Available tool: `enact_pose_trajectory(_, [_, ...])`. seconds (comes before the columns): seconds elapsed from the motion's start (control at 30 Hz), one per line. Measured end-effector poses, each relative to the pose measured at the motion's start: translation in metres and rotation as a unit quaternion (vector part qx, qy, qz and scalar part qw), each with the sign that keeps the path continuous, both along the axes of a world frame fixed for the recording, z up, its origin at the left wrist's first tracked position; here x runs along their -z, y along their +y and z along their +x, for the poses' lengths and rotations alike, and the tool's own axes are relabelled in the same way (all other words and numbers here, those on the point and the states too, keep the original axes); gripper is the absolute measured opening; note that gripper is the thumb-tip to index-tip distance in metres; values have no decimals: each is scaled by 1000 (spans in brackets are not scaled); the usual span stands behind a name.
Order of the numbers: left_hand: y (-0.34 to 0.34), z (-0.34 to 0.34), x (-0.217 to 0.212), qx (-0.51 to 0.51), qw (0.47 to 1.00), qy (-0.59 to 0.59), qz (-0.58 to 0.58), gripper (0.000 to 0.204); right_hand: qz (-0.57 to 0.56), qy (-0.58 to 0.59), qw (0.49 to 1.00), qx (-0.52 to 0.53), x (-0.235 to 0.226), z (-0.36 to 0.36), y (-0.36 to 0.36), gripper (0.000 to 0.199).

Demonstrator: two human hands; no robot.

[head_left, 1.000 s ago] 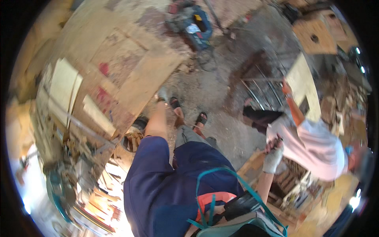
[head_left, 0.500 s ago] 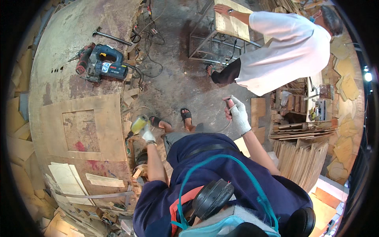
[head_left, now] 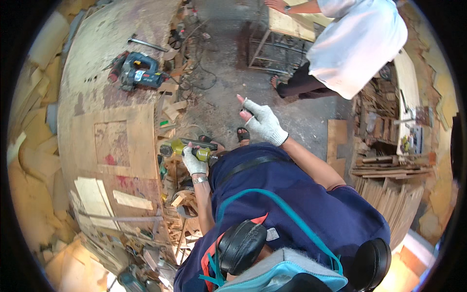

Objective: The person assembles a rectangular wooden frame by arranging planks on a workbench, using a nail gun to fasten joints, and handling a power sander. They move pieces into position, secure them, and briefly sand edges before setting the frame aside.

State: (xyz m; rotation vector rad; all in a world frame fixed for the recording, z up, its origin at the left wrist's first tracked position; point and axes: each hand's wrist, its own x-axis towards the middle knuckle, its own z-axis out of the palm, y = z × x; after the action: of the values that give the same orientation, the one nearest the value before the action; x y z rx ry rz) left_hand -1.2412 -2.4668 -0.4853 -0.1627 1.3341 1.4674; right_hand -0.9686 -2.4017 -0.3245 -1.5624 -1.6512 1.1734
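My left hand (head_left: 194,160), in a white knit glove with bare fingertips, is wrapped round a yellow-green nail gun (head_left: 200,154). The tool lies sideways between the workbench (head_left: 141,170) and my waist, with its dark magazine (head_left: 204,143) on the far side. Out in front of my body is my right hand (head_left: 265,124), gloved the same way, its bare index finger and thumb pointing left. A small dark bit shows between that finger and thumb, too small to name; the other fingers are curled in.
On the bench lie a blue jigsaw (head_left: 141,70), a hammer-like tool (head_left: 147,44) and a wooden frame (head_left: 109,146). Scraps and cables litter its edge. A person in a white shirt (head_left: 357,46) stands at a small table (head_left: 292,24). Stacked boards (head_left: 389,204) are at right.
The nail gun has come up and right toward my waist. My right hand has moved left and slightly farther out. The hose below it no longer shows. The other person appears farther off.
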Motion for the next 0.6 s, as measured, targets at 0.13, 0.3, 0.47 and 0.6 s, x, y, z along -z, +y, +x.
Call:
enact_pose_trajectory(0.13, [-14,-19,-69,27,984,43,172,15,148,-10,981,-123,-11,-25,-1,60])
enact_pose_trajectory(0.3, [-1,-2,-230,-92,926,203,305,13,265,49,919,-288,-56,-60,-5,69])
enact_pose_trajectory(0.47, [-28,10,-354,-104,829,275,475,16,336,162,845,-383,-112,-93,-21,76])
enact_pose_trajectory(0.6, [-60,20,-403,-62,776,264,570,16,367,201,787,-453,-158,-107,-32,81])
